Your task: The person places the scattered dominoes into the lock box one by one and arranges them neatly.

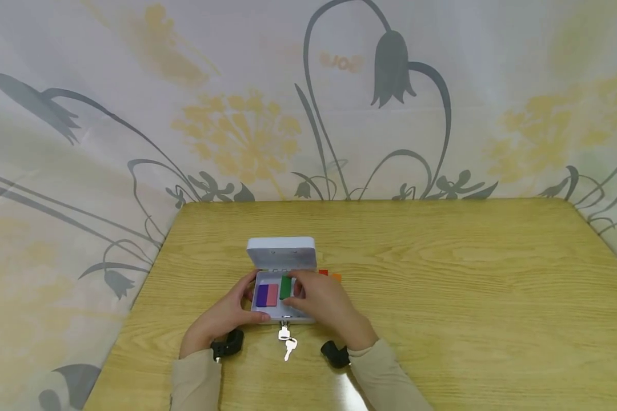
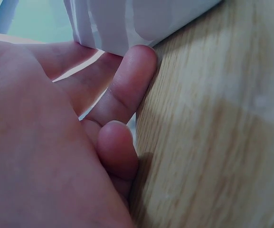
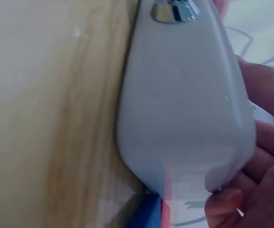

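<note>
Green block (image 1: 285,287) is inside the walls of the white box (image 1: 268,278), approx mid-box per the head cam, & the person's right grip (image 1: 321,299) is clamped on it, thumb at the near end, fingertips at the far end. So there's no dist. to cover btwn grip and block, it's in hand, just left of the palm. Imo what matters now is the gap on the other side: pink block (image 1: 272,295) lies a bit left of the green one w/ bare box floor btwn, and purple block (image 1: 262,295) is right up against pink's left side. Long axis of all 3 runs front-to-back, roughly parallel, so green looks squared up w/ its neighbours. Can't tell if its underside touches the floor tho. Right grip's obv. the nearer one; left grip (image 1: 226,311) is wrapped on the box's left side, thumb on the front edge, prob. steadying it. Lid (image 1: 281,254) is up at the back, keys (image 1: 284,333) hang off the front lock (image 3: 174,12), and a red block (image 1: 323,272) + orange block (image 1: 336,277) are on the surface (image 1: 468,297) just right of the box.
</note>
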### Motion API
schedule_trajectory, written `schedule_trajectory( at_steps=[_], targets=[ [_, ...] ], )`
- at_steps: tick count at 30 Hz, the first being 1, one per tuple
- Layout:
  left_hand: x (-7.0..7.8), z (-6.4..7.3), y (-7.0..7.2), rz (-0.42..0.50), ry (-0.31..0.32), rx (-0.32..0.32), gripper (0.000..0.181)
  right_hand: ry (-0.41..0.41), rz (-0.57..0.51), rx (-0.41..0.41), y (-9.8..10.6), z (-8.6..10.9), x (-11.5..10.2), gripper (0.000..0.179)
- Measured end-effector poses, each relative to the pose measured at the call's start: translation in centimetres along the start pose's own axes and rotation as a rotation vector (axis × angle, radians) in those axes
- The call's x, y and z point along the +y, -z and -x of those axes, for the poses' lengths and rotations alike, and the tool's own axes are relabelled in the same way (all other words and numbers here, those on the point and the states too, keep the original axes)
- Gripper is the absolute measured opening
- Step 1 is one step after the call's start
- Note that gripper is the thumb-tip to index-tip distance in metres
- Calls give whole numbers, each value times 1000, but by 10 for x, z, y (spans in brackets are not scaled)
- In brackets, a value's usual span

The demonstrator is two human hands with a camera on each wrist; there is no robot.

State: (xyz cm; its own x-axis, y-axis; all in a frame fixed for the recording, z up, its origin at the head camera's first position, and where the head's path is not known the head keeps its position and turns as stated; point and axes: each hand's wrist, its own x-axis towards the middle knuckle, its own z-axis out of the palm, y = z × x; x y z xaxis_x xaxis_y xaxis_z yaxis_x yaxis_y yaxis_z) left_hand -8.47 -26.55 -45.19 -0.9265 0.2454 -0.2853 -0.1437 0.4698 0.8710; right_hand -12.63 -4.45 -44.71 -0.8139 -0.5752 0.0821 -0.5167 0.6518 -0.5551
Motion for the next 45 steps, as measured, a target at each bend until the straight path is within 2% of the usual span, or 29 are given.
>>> schedule_trajectory(
  at_steps=[8, 14, 18, 31, 41, 45],
  targets=[
    [-2, 0, -2, 30, 13, 2, 98, 12, 69, 29, -7, 1, -2, 45],
    [-2, 1, -1, 23, -3, -5, 97, 3, 115, 65, -14, 0, -3, 45],
    [-1, 0, -2, 53, -12, -16, 95, -2, 136, 81, -15, -1, -3, 44],
    [0, -1, -1, 85, -2, -22, 96, 6, 190, 77, -15, -3, -5, 44],
    [-3, -2, -2, 73, 7, -16, 98, -1, 236, 60, -15, -5, -6, 41],
    [1, -1, -2, 74, 11, -14, 97, -17, 255, 67, -16, -5, -7, 40]
  ],
)
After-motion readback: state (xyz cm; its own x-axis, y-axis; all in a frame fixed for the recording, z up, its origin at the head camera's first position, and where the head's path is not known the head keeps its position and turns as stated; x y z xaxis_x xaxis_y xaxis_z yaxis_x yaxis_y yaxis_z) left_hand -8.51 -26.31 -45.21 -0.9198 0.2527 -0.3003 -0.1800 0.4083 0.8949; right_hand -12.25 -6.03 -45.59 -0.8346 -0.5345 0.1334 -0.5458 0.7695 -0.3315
